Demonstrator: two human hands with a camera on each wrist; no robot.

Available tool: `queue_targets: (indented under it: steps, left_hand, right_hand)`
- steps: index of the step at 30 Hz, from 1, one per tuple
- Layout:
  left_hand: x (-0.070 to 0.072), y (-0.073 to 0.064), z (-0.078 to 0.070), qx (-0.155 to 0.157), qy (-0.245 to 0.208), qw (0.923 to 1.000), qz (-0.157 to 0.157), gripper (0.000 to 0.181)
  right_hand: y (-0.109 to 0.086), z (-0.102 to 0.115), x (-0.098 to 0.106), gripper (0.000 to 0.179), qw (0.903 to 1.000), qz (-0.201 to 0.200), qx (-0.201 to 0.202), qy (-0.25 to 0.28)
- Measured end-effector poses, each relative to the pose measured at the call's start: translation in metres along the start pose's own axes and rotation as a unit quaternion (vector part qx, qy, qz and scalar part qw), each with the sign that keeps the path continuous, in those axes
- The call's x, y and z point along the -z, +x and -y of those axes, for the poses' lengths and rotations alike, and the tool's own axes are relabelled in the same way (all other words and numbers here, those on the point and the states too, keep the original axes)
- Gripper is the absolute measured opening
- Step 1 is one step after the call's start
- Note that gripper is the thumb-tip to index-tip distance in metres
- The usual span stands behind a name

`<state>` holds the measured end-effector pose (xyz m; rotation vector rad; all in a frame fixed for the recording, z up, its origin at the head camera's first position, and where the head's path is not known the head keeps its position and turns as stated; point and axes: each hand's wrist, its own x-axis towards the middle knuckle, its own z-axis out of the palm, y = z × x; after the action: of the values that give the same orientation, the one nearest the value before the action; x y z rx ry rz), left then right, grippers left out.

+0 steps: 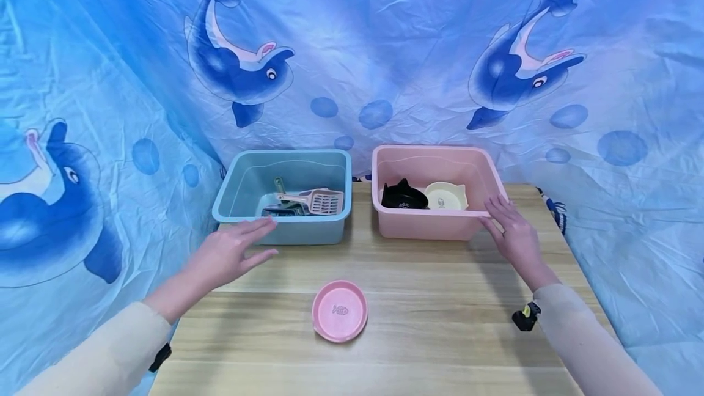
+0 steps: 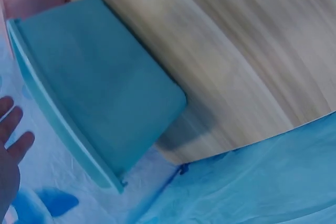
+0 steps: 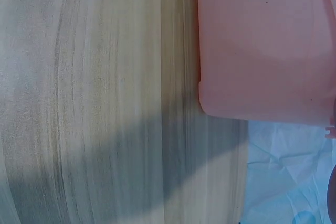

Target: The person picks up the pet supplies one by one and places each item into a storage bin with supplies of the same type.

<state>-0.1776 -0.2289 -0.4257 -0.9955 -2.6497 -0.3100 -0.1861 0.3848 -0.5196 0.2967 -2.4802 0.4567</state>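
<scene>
My left hand point(image 1: 228, 252) hovers at the near left of a teal bin point(image 1: 308, 232), fingers extended and holding nothing. In the left wrist view its fingers point(image 2: 11, 124) stand apart from the bin's rim. My right hand point(image 1: 516, 237) is at the near right corner of a pink bin point(image 1: 423, 226), fingers loosely extended by the rim; whether they touch it I cannot tell. A pale pink slotted litter scoop point(image 1: 326, 201) lies in the teal bin over darker items. The pink bin holds a black cat-eared bowl point(image 1: 404, 194) and a cream one point(image 1: 445, 196).
A round pink dish point(image 1: 340, 311) with a fishbone mark sits on the wooden table point(image 1: 440, 322), nearer to me than the bins. A green handle point(image 1: 280, 185) leans inside the teal bin. Blue dolphin-print cloth point(image 1: 352, 47) hangs behind and at both sides.
</scene>
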Motion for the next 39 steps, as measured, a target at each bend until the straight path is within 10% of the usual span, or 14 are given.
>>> queue_targets:
  steps: [10,23,29,33,39]
  left_hand:
    - [-0.039,0.003,-0.025,0.047,-0.118,0.9788,0.160,0.066]
    - [-0.084,0.013,-0.032,0.158,-0.345,0.8817,0.281,0.066]
    - [-0.096,0.021,-0.026,0.188,-0.384,0.8532,0.299,0.061]
    - [-0.107,0.022,-0.020,0.209,-0.436,0.8147,0.320,0.063]
    - [-0.120,0.025,-0.012,0.233,-0.548,0.7148,0.367,0.065]
  right_hand:
    - [0.002,-0.004,0.001,0.054,1.0000,0.008,0.002,0.005]
    - [-0.002,-0.001,-0.007,0.053,0.9994,-0.023,0.022,0.014]
    - [-0.006,-0.001,-0.009,0.050,0.9996,-0.022,0.012,0.014]
    - [-0.005,-0.002,-0.007,0.053,0.9998,-0.012,0.007,0.011]
    - [0.001,-0.001,-0.005,0.052,0.9999,-0.008,0.005,0.009]
